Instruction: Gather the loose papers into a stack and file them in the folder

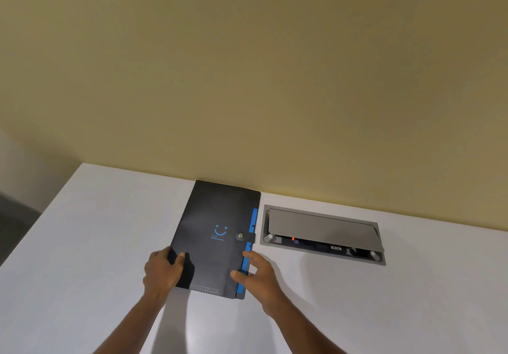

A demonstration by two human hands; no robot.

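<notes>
Folder (211, 232) lies flat on the surface (82, 243), its far edge near the wall (247, 78). Socket box (323, 234) is set into the surface just right of the folder. Left hand (160, 269) grips the folder's near left edge; right hand (257, 275) touches its near right edge.

A plain yellow-beige wall (247, 64) is seen filling the upper view, well beyond the right hand (257, 276). A white tabletop (82, 243) is spread beneath, its far edge met by the wall. Just right of that hand, a grey cable box (321, 232) is set into the tabletop, its lid tilted partly open and a small red light shown inside. Soft shadows are cast on the surface. At far left, a darker floor (13, 210) is glimpsed.
</notes>
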